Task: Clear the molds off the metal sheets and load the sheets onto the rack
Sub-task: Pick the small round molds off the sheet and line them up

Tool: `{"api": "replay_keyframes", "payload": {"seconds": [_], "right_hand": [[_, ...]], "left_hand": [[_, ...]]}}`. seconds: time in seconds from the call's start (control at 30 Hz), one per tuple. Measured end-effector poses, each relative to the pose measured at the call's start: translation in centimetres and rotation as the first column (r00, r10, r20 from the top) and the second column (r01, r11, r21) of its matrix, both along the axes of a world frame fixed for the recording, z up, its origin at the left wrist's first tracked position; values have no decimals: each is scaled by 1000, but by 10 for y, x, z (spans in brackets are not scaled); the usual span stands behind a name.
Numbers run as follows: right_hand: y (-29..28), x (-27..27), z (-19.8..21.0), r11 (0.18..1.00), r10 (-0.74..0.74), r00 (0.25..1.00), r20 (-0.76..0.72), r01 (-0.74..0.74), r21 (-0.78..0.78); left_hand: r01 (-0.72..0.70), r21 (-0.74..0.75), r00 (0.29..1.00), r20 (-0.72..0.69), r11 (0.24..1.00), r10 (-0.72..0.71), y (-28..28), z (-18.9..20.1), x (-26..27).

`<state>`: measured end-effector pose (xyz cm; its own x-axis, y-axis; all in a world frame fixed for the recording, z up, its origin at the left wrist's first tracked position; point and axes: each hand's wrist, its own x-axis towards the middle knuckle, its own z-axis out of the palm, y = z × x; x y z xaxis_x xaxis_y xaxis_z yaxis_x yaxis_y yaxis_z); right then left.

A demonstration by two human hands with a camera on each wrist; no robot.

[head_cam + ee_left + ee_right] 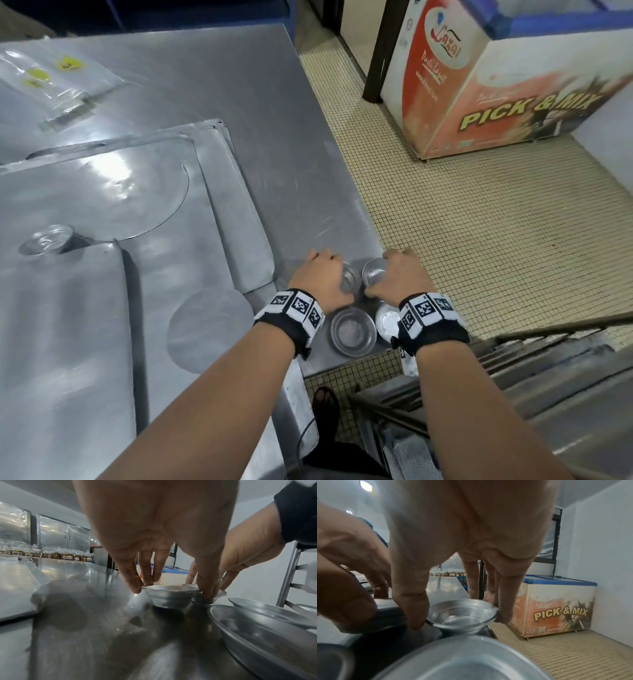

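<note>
Each grip pinches small mold rim: left hand [320,278], right hand [400,279], setting molds on desk [267,102] corner, freeing metal sheets [102,205].

- The bench [260,102] is grey metal with a dull brushed shine and fine scratches.
- The metal sheets [102,192] look like thin grey metal, smooth, with soft bright reflections and curved scratch marks.
- The small molds [462,614] are thin silver metal, glossy inside, with a flared rim.
- The bigger round molds [352,330] are metal too, more matt inside.
- The rack [288,574] has smooth shiny metal bars.
- The floor [496,240] is made of small matt beige tiles.
- The freezer [479,102] has a glossy printed side.
- The bags [51,78] are clear glossy plastic.
</note>
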<state>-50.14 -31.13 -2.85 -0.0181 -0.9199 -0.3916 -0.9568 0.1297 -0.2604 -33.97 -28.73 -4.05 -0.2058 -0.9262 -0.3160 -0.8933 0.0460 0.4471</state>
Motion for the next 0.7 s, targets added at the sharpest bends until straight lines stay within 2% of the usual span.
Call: {"api": "replay_keyframes", "payload": {"seconds": [0.2, 0.5, 0.7], "right_hand": [[1, 2, -3, 1000, -7, 1000, 23, 7, -15], [0, 1, 1, 998, -29, 1000, 6, 29, 63], [4, 8, 11, 1000, 17, 1000, 24, -16, -15]], "left_hand": [[20, 0, 1000, 13, 1000, -20, -3, -6, -1], [44, -30, 999, -5, 999, -45, 3, -9, 3], [64, -67, 998, -3, 996, -65, 10, -3, 9]]}}
